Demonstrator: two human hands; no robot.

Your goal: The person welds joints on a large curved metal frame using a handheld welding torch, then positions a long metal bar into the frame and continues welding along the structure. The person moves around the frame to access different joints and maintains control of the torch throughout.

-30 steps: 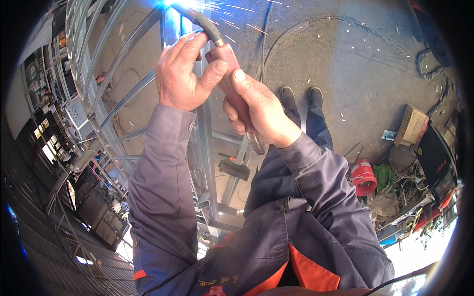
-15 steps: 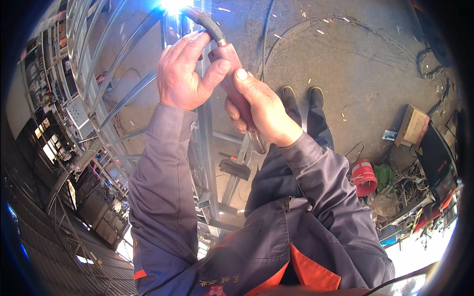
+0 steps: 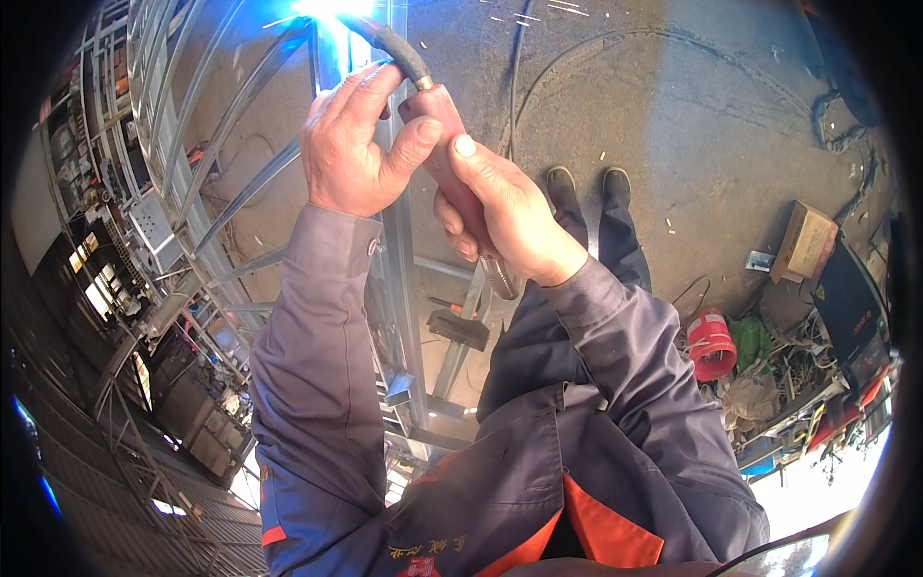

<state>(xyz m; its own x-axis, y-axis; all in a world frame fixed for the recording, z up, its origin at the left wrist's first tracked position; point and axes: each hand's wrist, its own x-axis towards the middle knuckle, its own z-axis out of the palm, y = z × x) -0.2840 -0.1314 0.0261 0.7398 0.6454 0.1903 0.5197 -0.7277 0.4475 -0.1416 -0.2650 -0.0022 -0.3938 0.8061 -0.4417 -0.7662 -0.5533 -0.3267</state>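
A welding torch (image 3: 452, 173) with a dull red handle and a dark curved neck points up and left, its tip lost in a bright blue-white arc (image 3: 332, 8). My right hand (image 3: 505, 202) is wrapped round the handle, thumb along the top. At the front of the handle, my left hand (image 3: 356, 149) steadies the torch: the thumb lies against its side, and the curved fingers reach toward the neck over a metal frame (image 3: 394, 288). What those fingertips press on is partly hidden. The arc burns at the frame's far end, and sparks fly from it.
Curved metal bars (image 3: 231, 115) rise at the left. A black clamp-like piece (image 3: 457, 329) sits on a bar below my hands. Cable (image 3: 577, 48) loops across the floor. At right are a cardboard box (image 3: 806, 240), a red bucket (image 3: 711, 346) and a heap of scrap (image 3: 769, 380).
Both hands and the torch have shifted slightly left and toward me. The arc has moved a little left along with the tip, and the sparks fly differently.
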